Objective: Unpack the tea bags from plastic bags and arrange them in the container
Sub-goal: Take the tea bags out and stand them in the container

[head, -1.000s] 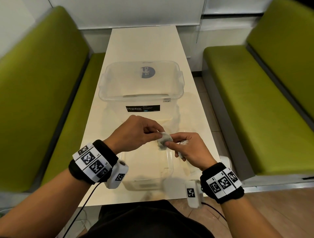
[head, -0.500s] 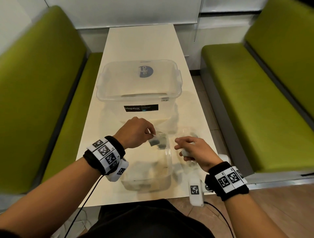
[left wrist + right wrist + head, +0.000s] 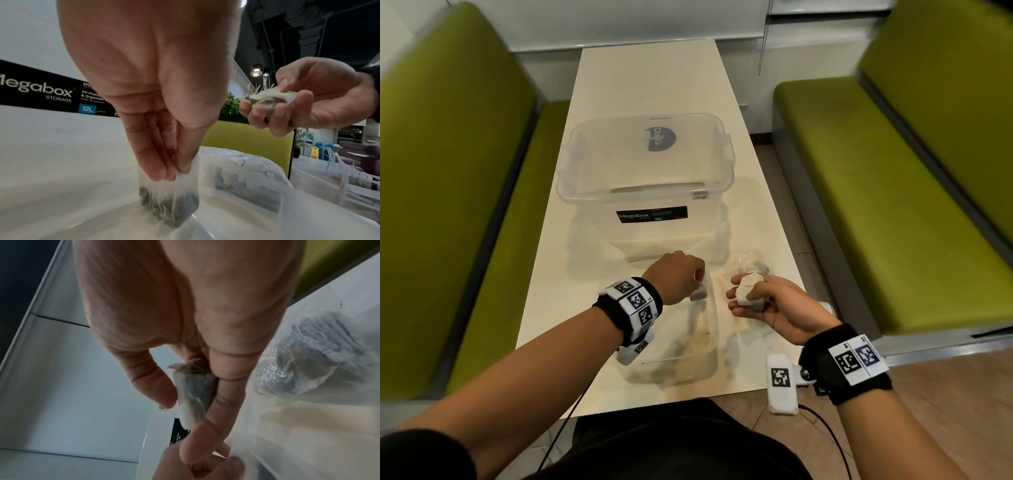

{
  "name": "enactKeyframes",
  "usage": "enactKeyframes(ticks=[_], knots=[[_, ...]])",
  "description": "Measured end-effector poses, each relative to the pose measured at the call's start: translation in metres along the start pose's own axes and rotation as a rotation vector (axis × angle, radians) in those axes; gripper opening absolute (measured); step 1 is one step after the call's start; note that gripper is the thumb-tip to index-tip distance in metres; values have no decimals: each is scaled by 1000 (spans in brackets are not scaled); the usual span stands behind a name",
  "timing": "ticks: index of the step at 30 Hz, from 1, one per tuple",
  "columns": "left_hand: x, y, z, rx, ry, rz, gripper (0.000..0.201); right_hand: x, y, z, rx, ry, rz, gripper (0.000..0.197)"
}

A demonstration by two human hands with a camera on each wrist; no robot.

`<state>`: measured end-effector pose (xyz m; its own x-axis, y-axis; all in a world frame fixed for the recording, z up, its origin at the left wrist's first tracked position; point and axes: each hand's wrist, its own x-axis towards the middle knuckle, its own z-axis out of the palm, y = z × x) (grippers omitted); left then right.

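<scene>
While left hand (image 3: 156, 97) pinches tea bag (image 3: 168, 206) over small container (image 3: 688, 342) at table (image 3: 647, 85) near edge | right hand (image 3: 774, 308) fingers curled around crumpled tea bag (image 3: 748, 291).

Narrow cream table (image 3: 654, 78) running away toward a white wall (image 3: 640, 20), flanked by green padded benches, one left (image 3: 448, 178) and one right (image 3: 893, 192). Wood-look floor (image 3: 945, 394) at lower right. Pendant lamps (image 3: 256, 71) glowing under a dark ceiling.
</scene>
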<state>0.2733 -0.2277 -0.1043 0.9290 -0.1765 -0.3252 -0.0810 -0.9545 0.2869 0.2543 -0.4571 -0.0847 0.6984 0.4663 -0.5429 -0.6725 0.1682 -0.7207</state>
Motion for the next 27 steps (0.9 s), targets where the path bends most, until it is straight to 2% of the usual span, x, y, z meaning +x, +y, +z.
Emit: enactKeyframes(ticks=[7, 15, 22, 27], knots=[[7, -4, 8, 71, 8, -7, 5, -3, -4, 3, -6, 2, 1, 30], [10, -6, 13, 250, 84, -20, 24, -4, -4, 4, -8, -15, 8, 31], [13, -7, 15, 184, 107, -21, 10, -5, -6, 4, -12, -27, 6, 30], [11, -10, 14, 176, 137, -31, 20, -5, -7, 3, -13, -38, 2, 33]])
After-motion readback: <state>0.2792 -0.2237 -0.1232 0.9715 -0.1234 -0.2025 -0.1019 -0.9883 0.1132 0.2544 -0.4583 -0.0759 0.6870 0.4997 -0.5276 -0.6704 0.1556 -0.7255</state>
